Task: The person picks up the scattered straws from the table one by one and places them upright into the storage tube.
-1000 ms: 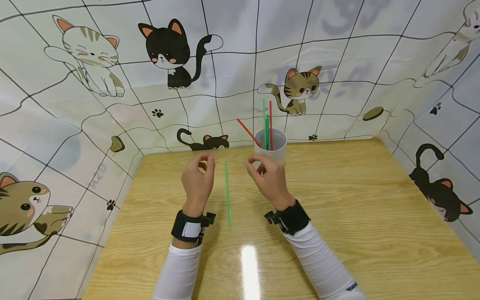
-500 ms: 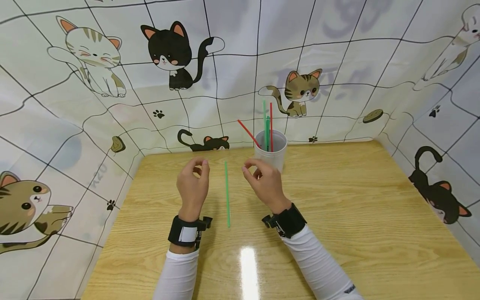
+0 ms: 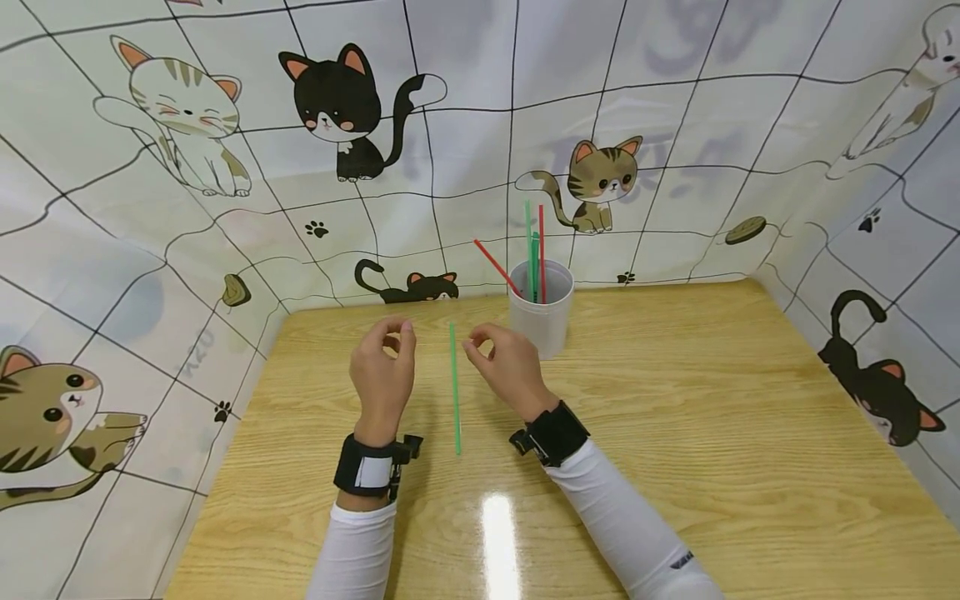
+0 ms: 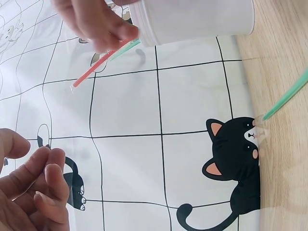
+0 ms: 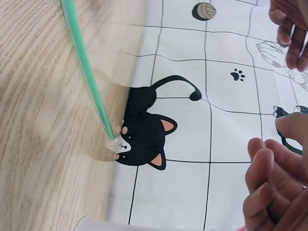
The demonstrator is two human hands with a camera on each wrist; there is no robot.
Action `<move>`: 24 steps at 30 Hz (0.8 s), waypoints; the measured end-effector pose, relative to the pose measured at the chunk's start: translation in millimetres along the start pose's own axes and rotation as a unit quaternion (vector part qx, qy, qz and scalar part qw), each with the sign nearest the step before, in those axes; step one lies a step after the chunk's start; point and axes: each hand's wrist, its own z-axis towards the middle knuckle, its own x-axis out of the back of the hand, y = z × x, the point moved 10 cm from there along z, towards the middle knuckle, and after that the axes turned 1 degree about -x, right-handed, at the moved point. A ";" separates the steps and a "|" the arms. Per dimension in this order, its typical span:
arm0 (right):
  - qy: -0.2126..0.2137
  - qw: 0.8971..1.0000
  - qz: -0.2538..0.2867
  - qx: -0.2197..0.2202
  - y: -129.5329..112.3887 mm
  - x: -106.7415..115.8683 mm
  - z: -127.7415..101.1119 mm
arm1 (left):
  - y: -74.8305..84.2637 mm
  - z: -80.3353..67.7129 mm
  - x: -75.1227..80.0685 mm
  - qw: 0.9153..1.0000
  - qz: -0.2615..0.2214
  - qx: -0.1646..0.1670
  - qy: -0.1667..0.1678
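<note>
A green drinking straw (image 3: 454,388) lies lengthwise on the table between my hands. Clear film shows around the straw (image 5: 90,77) in the right wrist view. My left hand (image 3: 382,371) hovers left of it, fingers loosely bent and thumb apart, holding nothing. On the other side my right hand (image 3: 510,367) hovers close by, also bent loosely with nothing in its fingers. Behind the right hand stands a whitish plastic cup (image 3: 546,325). Leaning inside the cup are a slanted red straw (image 3: 497,267), an upright red straw (image 3: 542,250) and several green straws (image 3: 533,258).
The wooden table (image 3: 675,433) reaches back to a wall covering (image 3: 465,125) printed with cats and grid lines. This covering also rises at the left and right sides. Each wrist wears a black strap, such as the left strap (image 3: 367,465).
My right hand has moved left and slightly toward me, closer to the green straw, uncovering more of the cup. The left hand has drifted slightly left and back. The straw lies unmoved.
</note>
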 end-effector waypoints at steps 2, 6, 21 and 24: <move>-0.016 1.000 -0.021 -0.015 2.2 -9.2 5.2 | -0.6 0.0 0.9 1.000 0.001 0.000 0.001; -0.049 0.996 -0.057 -0.039 4.9 -27.1 16.5 | -3.5 0.8 3.4 1.000 0.005 0.003 0.006; -0.161 0.967 -0.152 -0.125 33.8 -76.0 33.7 | -4.8 1.5 8.1 1.000 0.007 0.001 0.015; -0.178 0.960 -0.173 -0.133 40.9 -84.9 33.5 | -4.4 1.5 9.4 1.000 0.007 -0.002 0.017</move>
